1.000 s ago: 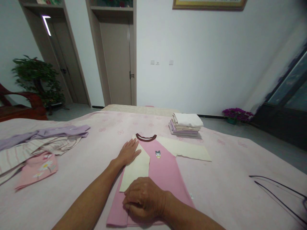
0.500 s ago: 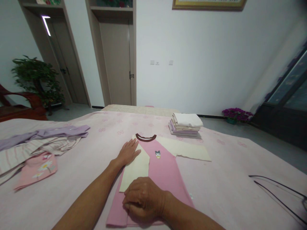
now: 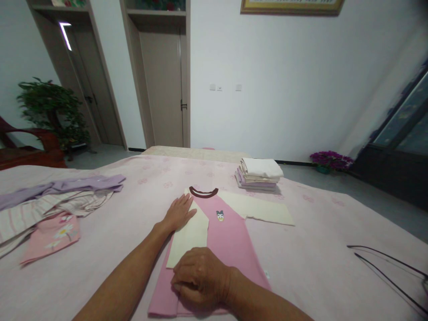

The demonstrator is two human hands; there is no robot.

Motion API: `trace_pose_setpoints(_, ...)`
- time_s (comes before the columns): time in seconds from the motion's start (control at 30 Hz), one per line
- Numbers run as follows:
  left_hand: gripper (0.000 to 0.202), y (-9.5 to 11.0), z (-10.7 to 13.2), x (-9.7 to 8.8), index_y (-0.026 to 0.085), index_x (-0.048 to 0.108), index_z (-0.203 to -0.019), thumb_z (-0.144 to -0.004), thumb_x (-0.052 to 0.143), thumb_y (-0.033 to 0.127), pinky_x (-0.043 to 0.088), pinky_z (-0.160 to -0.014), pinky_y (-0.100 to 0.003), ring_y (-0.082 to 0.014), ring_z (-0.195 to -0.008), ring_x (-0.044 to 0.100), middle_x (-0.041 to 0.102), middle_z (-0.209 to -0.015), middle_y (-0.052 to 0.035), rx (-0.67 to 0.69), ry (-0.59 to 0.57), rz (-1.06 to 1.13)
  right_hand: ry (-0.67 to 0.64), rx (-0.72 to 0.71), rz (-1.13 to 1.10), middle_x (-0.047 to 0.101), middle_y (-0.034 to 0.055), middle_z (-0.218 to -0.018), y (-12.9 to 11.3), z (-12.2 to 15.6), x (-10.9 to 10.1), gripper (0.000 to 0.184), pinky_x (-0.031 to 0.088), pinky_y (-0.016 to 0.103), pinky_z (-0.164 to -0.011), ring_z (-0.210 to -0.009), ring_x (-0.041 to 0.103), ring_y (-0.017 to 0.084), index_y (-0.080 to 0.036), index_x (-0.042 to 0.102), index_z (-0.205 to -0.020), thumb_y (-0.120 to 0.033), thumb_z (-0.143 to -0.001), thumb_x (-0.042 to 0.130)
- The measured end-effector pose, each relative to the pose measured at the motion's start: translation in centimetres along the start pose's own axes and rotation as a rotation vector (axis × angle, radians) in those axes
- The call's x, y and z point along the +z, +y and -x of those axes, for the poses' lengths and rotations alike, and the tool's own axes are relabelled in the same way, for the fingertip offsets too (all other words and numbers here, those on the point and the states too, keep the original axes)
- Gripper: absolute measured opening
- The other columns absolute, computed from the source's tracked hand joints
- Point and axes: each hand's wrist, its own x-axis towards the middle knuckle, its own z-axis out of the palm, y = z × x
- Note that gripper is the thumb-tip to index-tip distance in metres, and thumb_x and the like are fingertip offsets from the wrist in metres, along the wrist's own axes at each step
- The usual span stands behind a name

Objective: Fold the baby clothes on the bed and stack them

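A pink long-sleeved shirt [image 3: 227, 245] with cream sleeves, a dark brown collar and a small cartoon face on its chest lies flat in front of me. Its left-hand sleeve [image 3: 190, 232] is folded down over the body, while the other sleeve [image 3: 267, 208] stretches out to the right. My left hand [image 3: 179, 213] rests flat, fingers extended, on the shoulder beside the collar. Down at the cuff of the folded sleeve, my right hand [image 3: 200, 278] is closed, its fingers curled at the fabric; the fingertips are partly hidden.
The shirt lies on a pink flowered bedspread [image 3: 317, 249]. Behind it to the right stands a stack of folded clothes [image 3: 261, 171]. Purple trousers [image 3: 83, 183], a striped garment [image 3: 50, 211] and a pink flowered garment [image 3: 53, 236] lie left. Dark-armed glasses [image 3: 391, 261] rest at right.
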Motion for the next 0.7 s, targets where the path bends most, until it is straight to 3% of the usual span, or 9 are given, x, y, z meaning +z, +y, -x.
trace_pose_setpoints(0.7, 0.066, -0.39, -0.15, 0.5, 0.014, 0.031, -0.153, -0.1, 0.027, 0.052, 0.017, -0.12, -0.045, -0.0279, -0.15, 0.016, 0.021, -0.162, -0.0133, 0.009, 0.018, 0.003, -0.017, 0.033, -0.032, 0.067, 0.001, -0.07, 0.07, -0.02, 0.03, 0.011, 0.046, 0.028, -0.068, -0.066, 0.061, 0.015, -0.02, 0.063, -0.08, -0.021, -0.079, 0.052)
